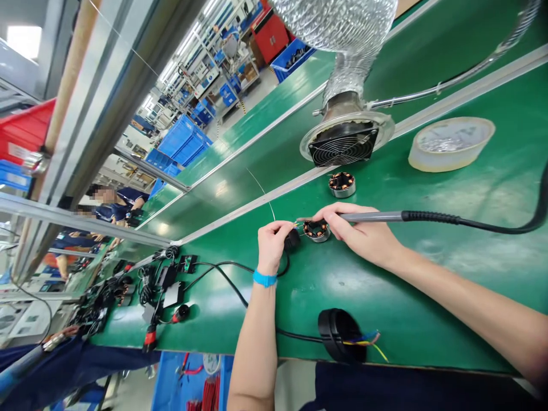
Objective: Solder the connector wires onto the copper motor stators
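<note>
Left hand (272,244) pinched thin solder wire (269,204); right hand (353,229) gripped a soldering iron (385,216), tip at the stator (317,231). Working so close, a slip could likely scorch the left hand.

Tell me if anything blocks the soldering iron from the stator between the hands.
Nothing visible does. The right hand holds the soldering iron with its tip at the stator; the left hand pinches a thin wire beside it, not across. The second stator lies apart, nearer the fan.
</note>
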A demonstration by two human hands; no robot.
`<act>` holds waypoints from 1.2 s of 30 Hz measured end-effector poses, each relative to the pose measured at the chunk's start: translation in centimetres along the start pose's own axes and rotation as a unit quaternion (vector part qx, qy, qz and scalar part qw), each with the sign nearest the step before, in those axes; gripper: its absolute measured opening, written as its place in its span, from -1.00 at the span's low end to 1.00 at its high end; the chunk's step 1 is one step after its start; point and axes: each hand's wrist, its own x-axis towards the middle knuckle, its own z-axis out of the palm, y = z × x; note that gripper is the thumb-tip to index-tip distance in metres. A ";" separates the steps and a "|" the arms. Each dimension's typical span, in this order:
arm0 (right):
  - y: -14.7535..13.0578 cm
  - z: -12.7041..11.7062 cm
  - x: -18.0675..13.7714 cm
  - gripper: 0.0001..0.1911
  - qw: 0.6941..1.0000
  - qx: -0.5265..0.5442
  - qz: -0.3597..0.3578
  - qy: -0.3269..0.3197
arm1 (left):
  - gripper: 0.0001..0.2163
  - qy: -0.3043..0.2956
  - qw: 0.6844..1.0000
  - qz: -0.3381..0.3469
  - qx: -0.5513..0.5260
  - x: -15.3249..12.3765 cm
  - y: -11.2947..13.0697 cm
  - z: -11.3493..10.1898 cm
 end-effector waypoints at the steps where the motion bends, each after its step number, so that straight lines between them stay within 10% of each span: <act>1: 0.0 0.0 0.0 -0.64 1.000 -0.004 -0.001 -0.006 | -0.85 0.002 1.000 0.000 0.000 0.0 0.0 0.0; 36: 0.4 0.1 -0.6 -0.71 0.999 0.027 0.017 0.030 | -0.83 0.006 1.000 -0.005 0.001 -0.2 -0.2 0.1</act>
